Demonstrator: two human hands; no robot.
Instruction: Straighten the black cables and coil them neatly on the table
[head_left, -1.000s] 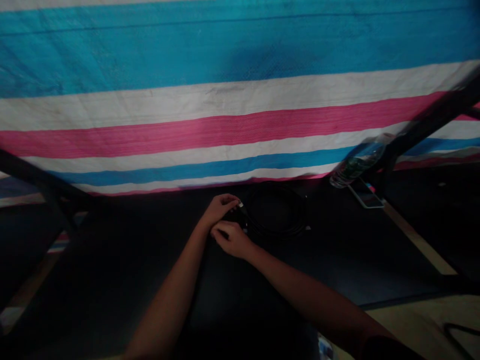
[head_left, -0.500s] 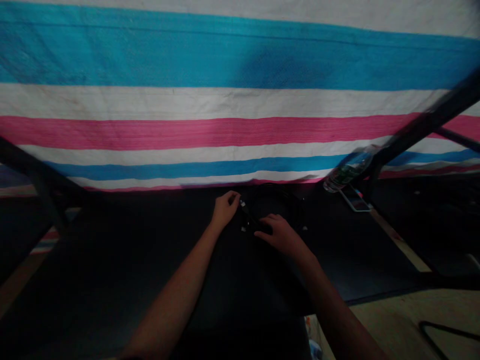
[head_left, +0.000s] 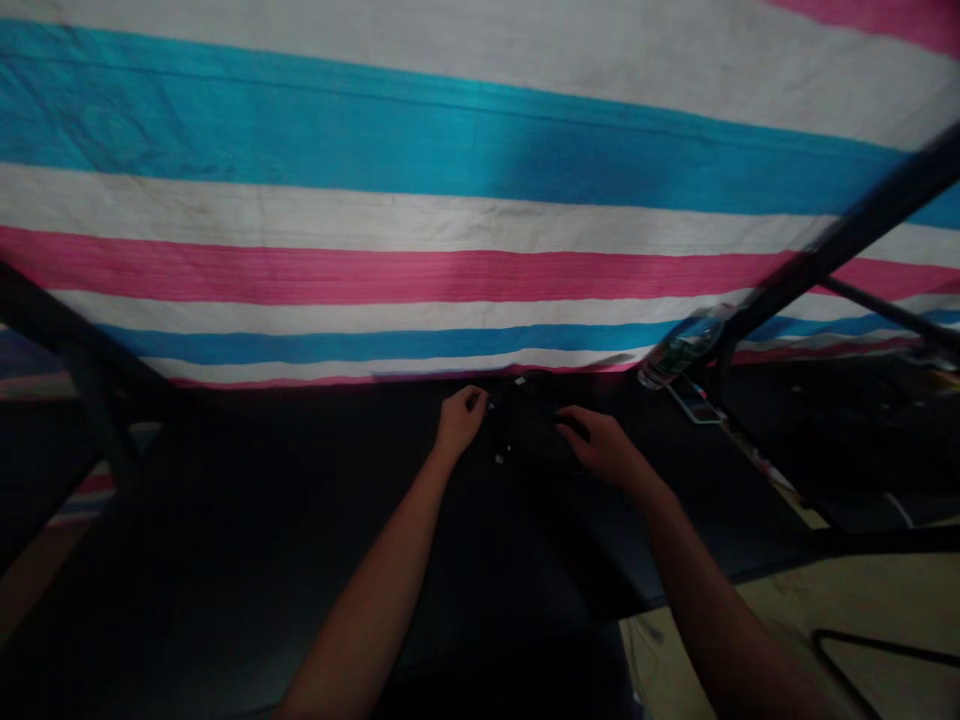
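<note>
Dark cables (head_left: 517,420) with small light connector ends lie on the black tabletop (head_left: 300,560), close to the striped sheet. My left hand (head_left: 460,420) is at their left side, its thumb and fingers pinched beside a small pale tip; what it grips is too small and dark to name. My right hand (head_left: 596,440) is on the right of the cables, fingers curled and thumb close to the fingertips. The darkness hides whatever is between those fingers.
A clear plastic bottle (head_left: 682,350) leans by the dark metal frame (head_left: 795,270) at the right. Near it lies a phone (head_left: 696,402). A sheet with blue, white and pink stripes (head_left: 375,275) hangs behind the table. Below right, a dark metal bar (head_left: 885,645) crosses the floor.
My right hand has moved right, away from my left hand. My left hand has shifted slightly right. A light connector end now shows at the back of the cables. The view has tilted a little.
</note>
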